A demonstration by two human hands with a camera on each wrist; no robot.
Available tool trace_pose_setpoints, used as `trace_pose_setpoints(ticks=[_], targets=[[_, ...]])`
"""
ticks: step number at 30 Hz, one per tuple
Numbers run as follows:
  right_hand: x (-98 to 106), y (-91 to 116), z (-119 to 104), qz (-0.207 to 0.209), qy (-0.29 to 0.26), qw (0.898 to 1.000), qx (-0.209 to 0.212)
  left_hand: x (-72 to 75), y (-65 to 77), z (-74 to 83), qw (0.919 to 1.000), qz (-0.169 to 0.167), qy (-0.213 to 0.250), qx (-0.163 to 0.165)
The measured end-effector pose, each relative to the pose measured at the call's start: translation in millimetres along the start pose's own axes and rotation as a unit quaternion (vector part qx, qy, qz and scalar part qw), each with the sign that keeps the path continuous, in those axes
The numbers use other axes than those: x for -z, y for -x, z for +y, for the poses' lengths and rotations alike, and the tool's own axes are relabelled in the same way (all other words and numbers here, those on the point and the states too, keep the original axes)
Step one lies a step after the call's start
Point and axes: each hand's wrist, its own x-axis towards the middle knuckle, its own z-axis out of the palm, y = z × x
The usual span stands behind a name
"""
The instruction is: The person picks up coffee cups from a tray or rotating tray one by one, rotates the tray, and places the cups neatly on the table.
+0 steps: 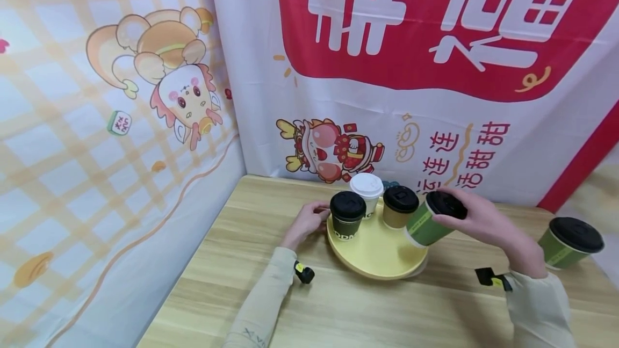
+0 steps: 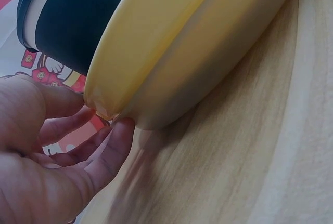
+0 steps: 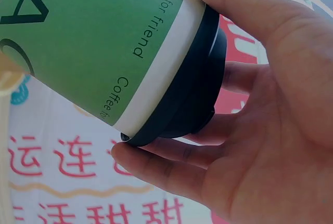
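My right hand (image 1: pixel 483 220) grips a green paper coffee cup (image 1: pixel 422 226) around its black lid (image 3: pixel 192 86), thumb on one side and fingers on the other. The cup tilts over the right edge of a round yellow tray (image 1: pixel 374 266). At the tray's left side, my left hand (image 1: pixel 308 223) pinches the rim, its fingertips (image 2: pixel 123 129) against the edge and underside. On the tray stand a dark cup (image 1: pixel 346 227) with a black lid, a white-lidded cup (image 1: pixel 366 186) behind it, and a brown cup (image 1: pixel 395 218) with a black lid.
Another green cup (image 1: pixel 561 248) with a black lid stands on the wooden table (image 1: pixel 367 316) at the far right, beyond my right wrist. Printed cloths hang along the left side (image 1: pixel 159 192) and the back (image 1: pixel 300 95) of the table.
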Motion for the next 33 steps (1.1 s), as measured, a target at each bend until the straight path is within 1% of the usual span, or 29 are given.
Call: trace_pose_setpoints(ticks=[8, 16, 23, 28, 33], targets=[[18.9, 8.4, 15.1, -0.019, -0.01, 0.998, -0.051, 0.8, 1.5, -2.4, 0.9999, 0.004, 0.006, 0.01], [33.1, 16.2, 37.8, -0.041, 0.005, 0.995, -0.096, -0.1, 1.9, 0.2, 0.9999, 0.006, 0.003, 0.007], [39.8, 19.8, 64.6, -0.063, 0.033, 0.989, -0.132, 0.2, 1.8, -1.6, 1.0, 0.003, 0.002, 0.004], [42.3, 20.4, 87.6, -0.065, 0.058, 0.985, -0.149, 0.0, 1.6, 0.1, 0.9999, 0.006, 0.01, 0.006], [43.9, 23.8, 107.9, -0.071, 0.072, 0.978, -0.181, -0.5, -0.4, 1.3, 0.9999, 0.006, 0.014, 0.006]])
